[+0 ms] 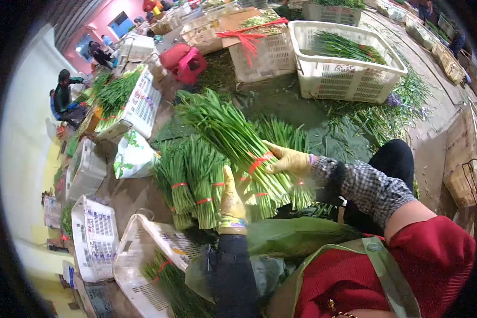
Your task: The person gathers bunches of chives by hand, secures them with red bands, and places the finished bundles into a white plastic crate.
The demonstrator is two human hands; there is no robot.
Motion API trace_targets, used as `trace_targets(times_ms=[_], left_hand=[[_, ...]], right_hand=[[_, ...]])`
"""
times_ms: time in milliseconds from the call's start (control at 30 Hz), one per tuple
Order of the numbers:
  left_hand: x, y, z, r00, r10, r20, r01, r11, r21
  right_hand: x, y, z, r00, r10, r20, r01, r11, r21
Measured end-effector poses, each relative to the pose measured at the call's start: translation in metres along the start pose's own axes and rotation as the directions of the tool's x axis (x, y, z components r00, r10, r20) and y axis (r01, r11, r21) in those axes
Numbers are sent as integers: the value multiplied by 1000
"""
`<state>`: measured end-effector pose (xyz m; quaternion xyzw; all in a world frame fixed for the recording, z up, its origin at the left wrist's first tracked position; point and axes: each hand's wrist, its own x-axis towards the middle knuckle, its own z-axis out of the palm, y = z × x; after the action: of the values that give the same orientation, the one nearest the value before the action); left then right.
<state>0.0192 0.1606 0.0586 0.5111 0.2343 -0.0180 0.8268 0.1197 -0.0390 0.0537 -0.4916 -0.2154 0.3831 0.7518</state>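
My right hand (289,160), in a yellowish glove, grips a bunch of garlic chives (225,124) near its red band. The green tips slant up to the left and the pale stalks point down to the right. Gloved too, my left hand (231,204) is upright just left of the stalks, fingers stretched and nothing visible in it. Under and beside the held bunch lie several more chive bunches (196,180), each tied with a red band. Part of them is hidden behind my hands and the held bunch.
A white crate (350,85) with chives stands at the back right, loose leaves around it. Another crate (143,281) with a banded bunch is at lower left. Red ties (246,40) lie on a crate near a pink stool (191,66). A person (66,98) sits far left.
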Motion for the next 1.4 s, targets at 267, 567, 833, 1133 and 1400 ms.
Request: trace_targets(times_ms=[267, 567, 833, 1133, 1400], left_hand=[[-26, -1, 5, 963, 265, 36, -207, 825, -526], [-54, -41, 54, 941, 337, -19, -333, 917, -219], [-52, -48, 32, 962, 261, -77, -271, 887, -374], [-39, -55, 26, 977, 210, -41, -208, 886, -413], [-40, -53, 26, 971, 216, -105, -240, 882, -406]], right_hand=[[-29, 25, 8, 986, 79, 144, 29, 780, -626], [-33, -28, 69, 942, -244, -232, 63, 805, -590], [-30, -18, 40, 930, 38, -366, -70, 995, -75], [-38, -19, 30, 946, 8, -325, 4, 999, 37], [-17, -32, -7, 773, -377, -510, 352, 924, -150]])
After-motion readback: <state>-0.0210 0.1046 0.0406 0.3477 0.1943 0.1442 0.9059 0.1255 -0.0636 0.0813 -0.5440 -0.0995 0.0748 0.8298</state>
